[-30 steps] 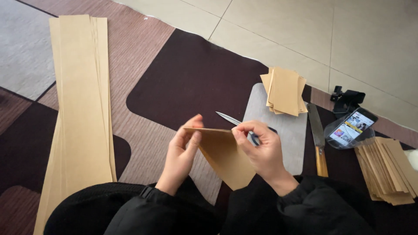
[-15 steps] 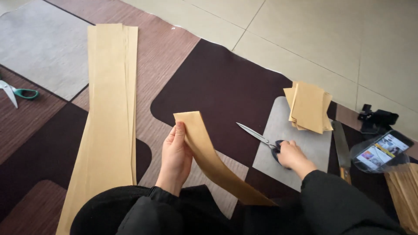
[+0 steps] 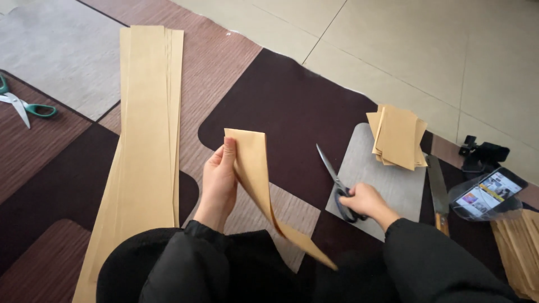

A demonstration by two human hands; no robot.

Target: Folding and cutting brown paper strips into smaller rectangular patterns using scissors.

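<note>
My left hand holds a long strip of tan paper by its folded top end; the strip hangs down toward my lap. My right hand grips the black handles of a pair of scissors, resting them at the left edge of a grey cutting board, blades pointing away. A small stack of cut tan paper pieces lies at the board's far end.
A long pile of tan paper strips lies on the patterned rug to my left. Green-handled scissors rest far left. A knife, a phone on a stand and more tan pieces sit right of the board.
My right hand let go of the paper and carried the scissors down to the grey board. My left hand kept the strip, which unfolded and now hangs from it.
</note>
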